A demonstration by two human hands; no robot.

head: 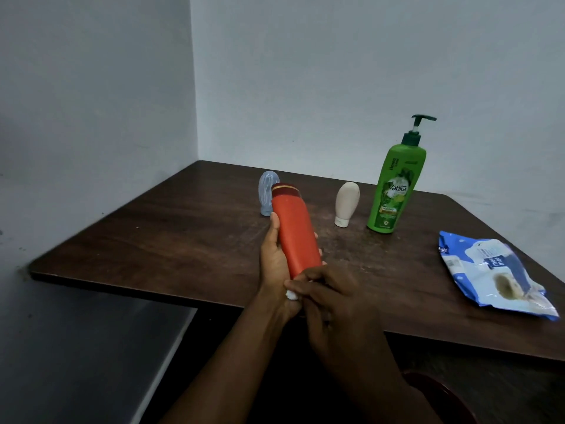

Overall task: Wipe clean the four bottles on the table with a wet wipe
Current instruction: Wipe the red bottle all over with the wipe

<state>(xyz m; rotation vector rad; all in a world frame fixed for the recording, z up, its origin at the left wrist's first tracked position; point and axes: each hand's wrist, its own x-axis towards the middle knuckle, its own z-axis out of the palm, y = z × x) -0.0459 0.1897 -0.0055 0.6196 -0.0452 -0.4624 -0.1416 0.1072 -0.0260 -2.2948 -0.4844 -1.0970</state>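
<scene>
Notably, the red bottle (295, 237), contents hidden, was held tilted above the bench (153, 234), left grip (273, 261) curled round it; right grip (333, 298) pinched the white wipe (292, 295) against its base.

Four bottles in all: one red bottle (293, 234), one green pump bottle (394, 191), one beige bottle (347, 203) and one clear bottle (265, 191). Three of the four stand on the counter (153, 240), of which there is one; the fourth, the red one, is off it, in hand. One wipe pack (492, 276), blue and white. One wipe (292, 295), only a white scrap of it showing. Two hands: a left hand (273, 264) and a right hand (333, 304). Two walls, a left wall (91, 102) and a back wall (367, 71), meeting in one corner. One dark red rounded thing (440, 393) at the bottom edge, too dim to name.
</scene>
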